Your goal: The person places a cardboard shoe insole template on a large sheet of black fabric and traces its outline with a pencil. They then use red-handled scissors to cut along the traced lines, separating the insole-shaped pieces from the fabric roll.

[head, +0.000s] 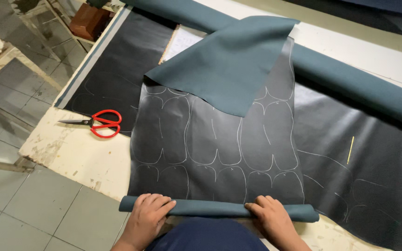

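Head view shows left hand [147, 214] and right hand [270, 216], each grip clamped on the rolled teal-backed chalk-marked dark leatherette sheet [219, 153] at the bench [77, 155] edge, red-handled scissors [99, 123] lying well apart.

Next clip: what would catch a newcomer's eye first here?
The dark sheet of leather-like material with chalk-drawn outlines at the centre, its far corner folded over to show a teal face. Both hands, left hand and right hand, rest on its rolled near edge. The red-handled scissors lie left on the worn table.
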